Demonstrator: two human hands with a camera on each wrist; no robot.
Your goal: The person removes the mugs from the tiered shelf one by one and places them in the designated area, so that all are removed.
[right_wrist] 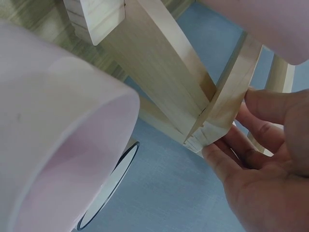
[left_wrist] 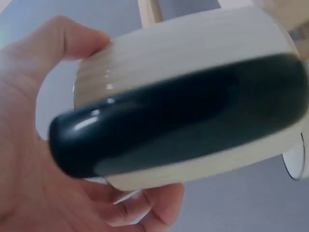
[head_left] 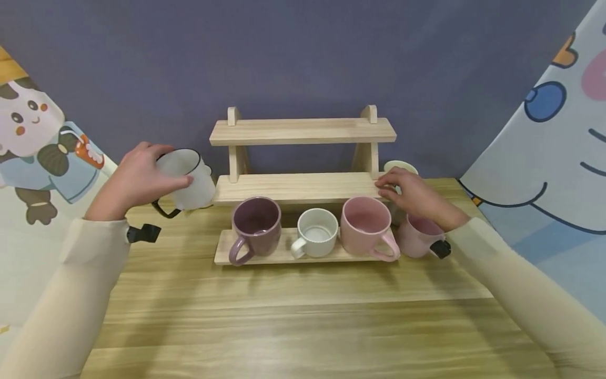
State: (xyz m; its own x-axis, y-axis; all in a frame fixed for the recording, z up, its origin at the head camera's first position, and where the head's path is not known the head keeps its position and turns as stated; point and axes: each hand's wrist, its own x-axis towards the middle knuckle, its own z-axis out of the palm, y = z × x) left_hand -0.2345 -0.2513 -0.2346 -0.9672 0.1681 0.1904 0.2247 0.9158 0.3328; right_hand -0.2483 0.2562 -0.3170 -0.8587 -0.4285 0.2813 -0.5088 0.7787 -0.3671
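My left hand (head_left: 147,176) grips a white mug (head_left: 196,187) with a black rim and black handle, at the left end of the wooden tiered shelf (head_left: 303,132). In the left wrist view, thumb and fingers lie on opposite sides of the mug, whose dark handle (left_wrist: 183,116) faces the camera. At the other end, my right hand (head_left: 407,189) holds the middle board's right end; the right wrist view shows thumb and fingers about that board (right_wrist: 227,104). On the bottom board stand a purple mug (head_left: 258,226), a small white mug (head_left: 317,234) and a pink mug (head_left: 364,226).
A lighter pink mug (head_left: 416,239) stands on the wooden table (head_left: 303,321) beneath my right wrist. Behind the right hand shows a pale cup's rim (head_left: 401,166). Another white piece (head_left: 208,170), mostly hidden, is behind the left-hand mug. A grey-blue cloth backdrop (head_left: 303,58) rises behind.
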